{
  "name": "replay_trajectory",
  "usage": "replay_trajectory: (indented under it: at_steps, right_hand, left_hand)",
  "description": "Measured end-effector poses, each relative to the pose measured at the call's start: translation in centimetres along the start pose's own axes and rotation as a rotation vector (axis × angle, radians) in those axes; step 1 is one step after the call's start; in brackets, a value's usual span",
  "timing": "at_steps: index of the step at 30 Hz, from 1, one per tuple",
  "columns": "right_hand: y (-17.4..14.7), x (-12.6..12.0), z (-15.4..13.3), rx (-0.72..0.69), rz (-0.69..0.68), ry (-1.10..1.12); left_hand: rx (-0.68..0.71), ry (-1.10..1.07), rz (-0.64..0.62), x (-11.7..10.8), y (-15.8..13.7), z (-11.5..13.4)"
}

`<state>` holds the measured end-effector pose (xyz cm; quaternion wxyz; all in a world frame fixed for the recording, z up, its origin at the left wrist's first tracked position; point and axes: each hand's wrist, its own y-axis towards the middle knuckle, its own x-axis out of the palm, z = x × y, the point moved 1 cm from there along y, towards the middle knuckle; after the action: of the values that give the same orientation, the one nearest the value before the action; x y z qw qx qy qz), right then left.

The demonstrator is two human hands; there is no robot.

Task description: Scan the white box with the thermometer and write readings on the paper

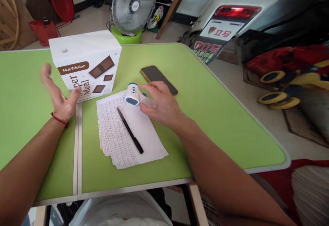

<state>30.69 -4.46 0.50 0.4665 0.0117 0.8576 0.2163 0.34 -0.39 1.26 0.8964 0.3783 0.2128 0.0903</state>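
Over the green desk (218, 126), the left hand (61, 102) is held open, fingers spread, its thumb before the white NutriMotion box (88, 56). Rightward, written sheets (147, 135) are crossed by a black pen (130, 130). At their far edge, a white-and-blue handheld device (132, 94) is seen, its handle between the right hand's (164, 108) thumb and fingers; whether it is gripped cannot be told. Beyond, a phone (159, 77) is laid.

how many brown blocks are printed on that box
3 on the box: one large block, a small block below its right end, another lower left. Hidden sides may show more.
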Motion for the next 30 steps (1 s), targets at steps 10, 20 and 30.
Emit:
replay_trajectory:
  at_steps: [10, 20, 30]
  right_hand:
    - [-2.3, 1.9, -4.5, -0.067, -0.367, 0.124]
    - [-1.8, 1.3, -4.0, -0.011, -0.033, 0.701]
    - [-2.0, 2.8, -4.4, 0.303, -0.068, 0.810]
  left_hand:
    - [0.443, 0.267, -0.366, 2.5, -2.6, 4.5]
    - [0.213, 0.267, -0.797, 3.7, -3.2, 3.2]
    - [0.207, 0.276, -0.843, 3.9, -3.5, 3.4]
